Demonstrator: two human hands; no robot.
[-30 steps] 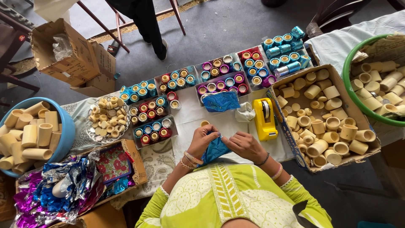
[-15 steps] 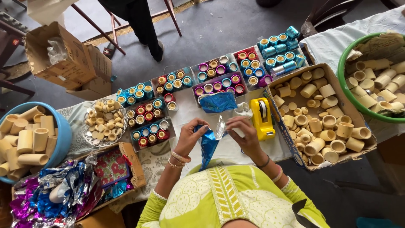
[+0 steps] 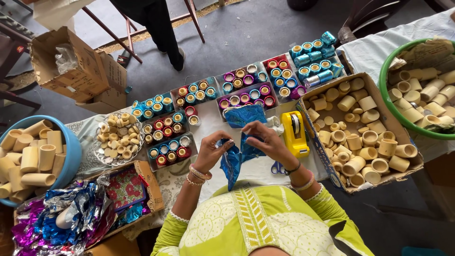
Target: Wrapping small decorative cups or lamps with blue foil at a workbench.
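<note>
My left hand and my right hand both grip a strip of shiny blue foil that hangs between them over the white table. The left hand pinches its lower left edge; the right hand holds the upper end. A second piece of blue foil lies flat on the table just beyond my hands. A yellow tape dispenser stands right of my right hand. Blue-handled scissors peek out under my right wrist.
Trays of foil-wrapped rolls line the far side. A cardboard box of bare cream cups sits right, a green tub further right, a blue tub left. A plate of discs, loose foil scraps, and a person's legs.
The blue foil was bunched low between my hands; now my hands have lifted and spread it, so it hangs as a longer strip.
</note>
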